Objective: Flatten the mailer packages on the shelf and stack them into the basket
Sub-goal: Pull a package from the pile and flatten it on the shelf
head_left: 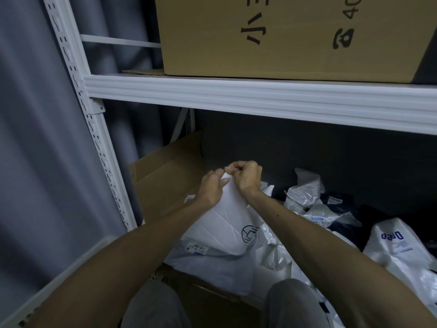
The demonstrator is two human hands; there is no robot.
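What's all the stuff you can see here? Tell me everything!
Shelf rack: one, white, across the middle.
Big cardboard box: one, brown, on the upper shelf.
Open cardboard box: one, brown, lower shelf, left of the hands.
Held mailer: one, white with a dark round logo, centre.
Loose mailers: several, white and clear, piled on the lower shelf at right.
Dreo bag: one, white with blue letters, far right.
Curtain: one, grey, left.
Knees: two, grey trousers, bottom.
Left hand grip: one, pinches the Held mailer's top edge.
Right hand grip: one, pinches the same edge.
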